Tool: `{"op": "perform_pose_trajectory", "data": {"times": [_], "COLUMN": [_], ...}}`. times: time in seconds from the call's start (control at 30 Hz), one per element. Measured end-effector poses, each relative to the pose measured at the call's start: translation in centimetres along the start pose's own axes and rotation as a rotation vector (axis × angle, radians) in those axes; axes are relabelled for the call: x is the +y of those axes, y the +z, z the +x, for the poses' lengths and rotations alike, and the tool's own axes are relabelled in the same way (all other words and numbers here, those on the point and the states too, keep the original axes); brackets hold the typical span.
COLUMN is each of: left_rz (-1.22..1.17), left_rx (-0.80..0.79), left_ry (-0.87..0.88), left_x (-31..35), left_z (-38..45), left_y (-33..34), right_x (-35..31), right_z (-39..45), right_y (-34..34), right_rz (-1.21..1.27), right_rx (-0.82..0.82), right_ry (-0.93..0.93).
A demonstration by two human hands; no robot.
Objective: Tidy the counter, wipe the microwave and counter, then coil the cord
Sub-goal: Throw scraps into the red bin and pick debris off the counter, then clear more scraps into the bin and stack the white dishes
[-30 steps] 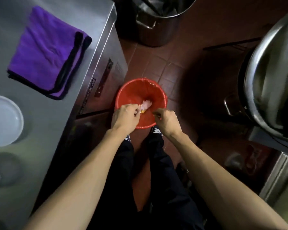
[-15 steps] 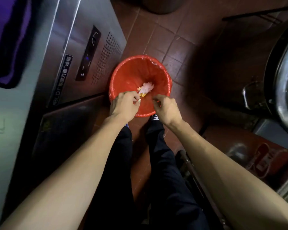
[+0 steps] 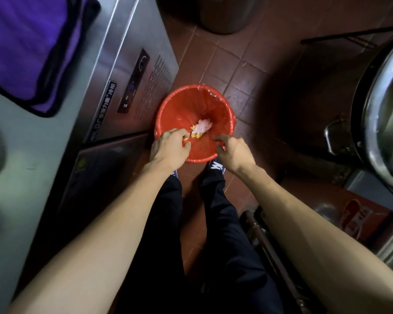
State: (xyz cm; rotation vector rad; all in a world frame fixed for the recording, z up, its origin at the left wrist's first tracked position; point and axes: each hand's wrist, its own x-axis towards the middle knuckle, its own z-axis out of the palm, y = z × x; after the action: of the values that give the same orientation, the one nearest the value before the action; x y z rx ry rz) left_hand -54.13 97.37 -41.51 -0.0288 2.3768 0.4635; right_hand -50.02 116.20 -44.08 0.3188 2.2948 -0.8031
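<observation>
While both hands (image 3: 169, 147) hover curled, scraps (image 3: 201, 129) sit in bin (image 3: 179, 107).

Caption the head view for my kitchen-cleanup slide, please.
Both hands, left hand and right hand, reach over a red lined bin holding scraps, beside a steel counter.

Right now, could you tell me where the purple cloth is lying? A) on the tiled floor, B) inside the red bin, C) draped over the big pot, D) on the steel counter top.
D: the purple cloth lies folded on the steel counter at the upper left, while the red bin on the floor holds only white and yellow scraps.
</observation>
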Motion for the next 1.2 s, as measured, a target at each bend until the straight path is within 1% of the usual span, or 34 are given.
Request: {"op": "perform_pose_trajectory", "data": {"times": [0.13, 0.4, 0.57, 0.67, 0.77, 0.9, 1.0, 1.2], "left_rz": [0.041, 0.104, 0.063, -0.002, -0.051, 0.005, 0.009, 0.007], "left_rx": [0.027, 0.176, 0.360, 0.508, 0.640, 0.772, 0.827, 0.927], "left_ry": [0.033, 0.085, 0.129, 0.140, 0.118, 0.104, 0.061, -0.048], "left_x": [1.3, 4.4, 5.8, 5.7, 4.8, 2.1, -0.6, -7.7], "left_z": [-2.2, -8.0, -11.2, -13.5, -16.2, -20.5, -24.4, -33.2], "left_y": [-2.5, -9.7, -15.2, -18.1, -20.6, -23.4, -25.5, -26.8], "right_x": [-1.6, -6.8, -11.3, -14.5, -17.8, -23.0, -27.5, -35.0], "right_z": [-2.0, -6.4, -8.2, -9.3, -10.6, -13.2, -15.4, -21.1], "right_y": [-2.3, -9.6, -14.6, -17.1, -18.5, -18.9, -18.0, -12.1], "right_rz": [-0.113, -0.214, -0.240, -0.214, -0.227, -0.228, -0.219, -0.278], "right_rx": [-0.008, 0.109, 0.238, 0.318, 0.343, 0.402, 0.423, 0.382], "right_ry": [-0.062, -0.285, -0.455, -0.566, -0.659, -0.822, -0.952, -1.121]}}
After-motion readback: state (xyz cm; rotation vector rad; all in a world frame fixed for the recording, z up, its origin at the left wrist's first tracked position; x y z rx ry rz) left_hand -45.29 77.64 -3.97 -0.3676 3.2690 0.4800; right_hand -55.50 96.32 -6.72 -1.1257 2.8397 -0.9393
